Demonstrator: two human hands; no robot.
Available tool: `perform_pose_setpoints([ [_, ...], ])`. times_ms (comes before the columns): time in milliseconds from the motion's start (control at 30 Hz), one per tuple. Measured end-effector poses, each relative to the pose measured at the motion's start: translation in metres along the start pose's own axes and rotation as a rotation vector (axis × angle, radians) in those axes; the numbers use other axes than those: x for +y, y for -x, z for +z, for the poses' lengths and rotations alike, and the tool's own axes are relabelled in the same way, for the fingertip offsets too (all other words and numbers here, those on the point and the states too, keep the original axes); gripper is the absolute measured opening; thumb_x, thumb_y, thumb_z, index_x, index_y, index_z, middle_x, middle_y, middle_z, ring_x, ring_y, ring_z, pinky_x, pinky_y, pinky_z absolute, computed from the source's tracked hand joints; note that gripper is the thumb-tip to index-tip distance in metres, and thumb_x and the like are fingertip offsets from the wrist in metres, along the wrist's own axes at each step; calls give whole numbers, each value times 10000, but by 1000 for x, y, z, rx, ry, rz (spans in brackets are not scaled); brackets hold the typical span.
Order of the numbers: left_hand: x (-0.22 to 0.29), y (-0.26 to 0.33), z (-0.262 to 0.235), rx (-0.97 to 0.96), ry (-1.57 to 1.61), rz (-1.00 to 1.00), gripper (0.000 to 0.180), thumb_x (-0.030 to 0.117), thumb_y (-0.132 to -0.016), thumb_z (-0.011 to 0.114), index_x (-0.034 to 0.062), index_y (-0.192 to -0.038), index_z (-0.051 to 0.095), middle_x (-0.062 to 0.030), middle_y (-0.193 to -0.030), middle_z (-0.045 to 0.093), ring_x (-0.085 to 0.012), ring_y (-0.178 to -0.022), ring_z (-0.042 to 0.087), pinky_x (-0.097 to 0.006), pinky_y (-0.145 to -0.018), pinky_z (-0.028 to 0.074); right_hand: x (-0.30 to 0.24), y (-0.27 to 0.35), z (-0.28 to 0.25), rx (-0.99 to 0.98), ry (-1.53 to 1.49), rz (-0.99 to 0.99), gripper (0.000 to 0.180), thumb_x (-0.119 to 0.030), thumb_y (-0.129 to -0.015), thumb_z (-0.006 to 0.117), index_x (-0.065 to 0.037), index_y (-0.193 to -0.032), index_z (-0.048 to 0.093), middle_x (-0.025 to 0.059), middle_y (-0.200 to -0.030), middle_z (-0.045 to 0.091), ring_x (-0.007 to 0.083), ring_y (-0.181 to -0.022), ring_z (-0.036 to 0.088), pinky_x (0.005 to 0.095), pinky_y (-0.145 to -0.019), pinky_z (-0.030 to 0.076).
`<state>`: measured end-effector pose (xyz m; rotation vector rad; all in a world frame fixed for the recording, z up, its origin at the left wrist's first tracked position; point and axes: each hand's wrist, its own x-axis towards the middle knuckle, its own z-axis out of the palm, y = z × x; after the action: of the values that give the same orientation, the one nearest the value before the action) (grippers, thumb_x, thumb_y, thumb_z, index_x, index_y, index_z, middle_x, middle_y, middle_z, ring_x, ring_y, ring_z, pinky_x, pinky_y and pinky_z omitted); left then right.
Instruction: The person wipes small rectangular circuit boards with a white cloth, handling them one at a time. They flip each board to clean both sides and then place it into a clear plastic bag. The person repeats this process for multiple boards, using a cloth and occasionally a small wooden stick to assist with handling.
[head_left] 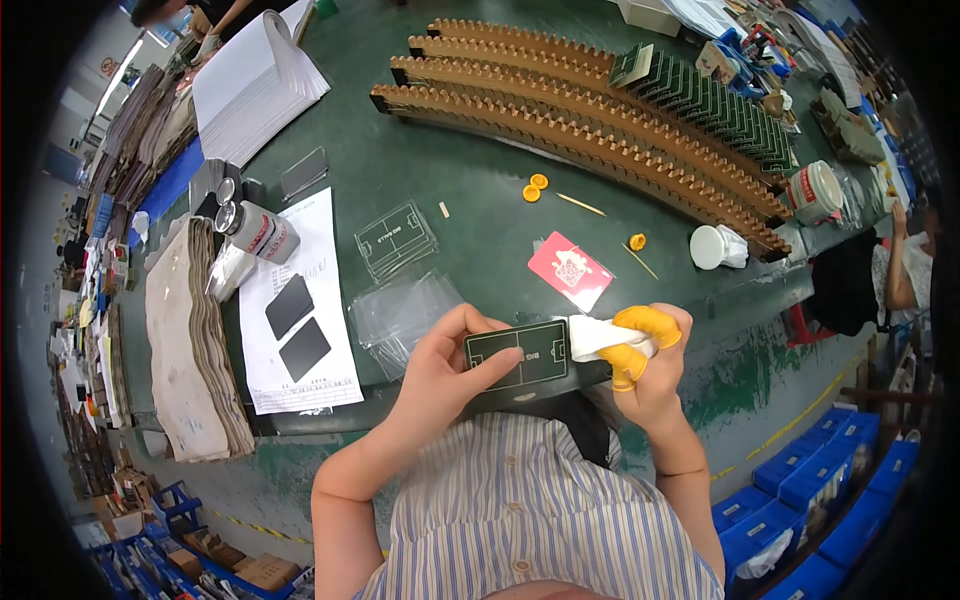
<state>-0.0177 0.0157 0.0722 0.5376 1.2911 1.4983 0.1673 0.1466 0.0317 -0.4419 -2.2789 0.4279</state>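
Observation:
My left hand point(450, 365) grips a flat dark green plate point(535, 352) printed with white pitch-like lines, its thumb lying across the face. My right hand point(648, 365), with yellow finger cots on some fingers, pinches a folded white cloth point(592, 338). The cloth touches or nearly touches the plate's right end. Just beyond the left hand lie clear plastic sleeves point(405, 312), and behind them a stack of similar green plates point(396, 240). A red card with a white pattern point(570, 272) rests on the table beyond the right hand.
Long brown slotted racks point(560, 120) cross the far table, one holding several green plates point(710, 105). Bottles point(262, 232), a paper sheet point(320, 230) with dark plates point(304, 349), and a cardboard stack point(190, 340) stand left. A white-lidded jar point(706, 247) and wooden sticks point(582, 204) lie right.

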Motion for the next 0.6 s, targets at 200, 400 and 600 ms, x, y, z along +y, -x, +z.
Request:
perform_pose_setpoints([
  [200, -4, -1, 1, -83, -32, -6, 167, -2, -831, 620, 23, -911, 475, -59, -1004, 567, -73, -921, 542, -227, -804, 458, -12, -12, -1, -46, -1, -100, 254, -120, -619, 677, -195, -859, 711, 10, -1012, 582, 223, -964, 448, 369, -802, 326],
  [400, -6, 2, -4, -92, -16, -1, 120, 9, -859, 562, 23, -951, 486, -50, -1024, 557, -72, -944, 522, -237, -835, 432, -15, -16, 7, -39, 70, -217, 216, -169, -604, 704, -183, -820, 715, -6, -1003, 596, 194, -964, 465, 352, -780, 318],
  [600, -4, 3, -1, -62, 1, -20, 119, 36, -834, 587, 41, -920, 505, -68, -1034, 571, -92, -929, 546, -243, -836, 431, -11, -12, 2, -35, 126, -155, 180, -177, -620, 698, -186, -799, 718, -11, -988, 606, 192, -973, 461, 350, -780, 312],
])
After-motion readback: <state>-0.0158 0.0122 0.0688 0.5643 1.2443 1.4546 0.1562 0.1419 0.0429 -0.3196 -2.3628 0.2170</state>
